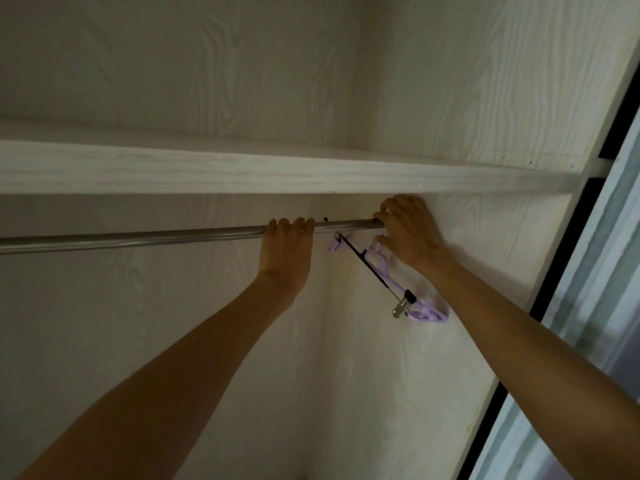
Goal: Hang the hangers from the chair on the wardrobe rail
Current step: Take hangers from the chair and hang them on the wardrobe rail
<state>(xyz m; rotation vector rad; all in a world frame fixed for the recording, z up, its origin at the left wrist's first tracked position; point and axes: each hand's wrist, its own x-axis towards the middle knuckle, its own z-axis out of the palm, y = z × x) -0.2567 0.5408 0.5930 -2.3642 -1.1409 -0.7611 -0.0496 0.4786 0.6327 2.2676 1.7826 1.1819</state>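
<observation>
Purple hanger (384, 271) is held at its hook by right hand (408, 233), fingers pinched, at the rail's (138, 237) right end, left hand (287, 247) curled over rail; hook should be seated fully before release.

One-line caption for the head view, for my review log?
Left hand grips the wardrobe rail while the right hand holds purple and black hangers at its right end, under the shelf.

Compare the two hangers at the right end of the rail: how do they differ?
The black hanger is a thin bar with a metal clip; the purple hanger is thicker plastic, mostly behind it. Both tilt down rightwards below the rail, by the right hand.
</observation>
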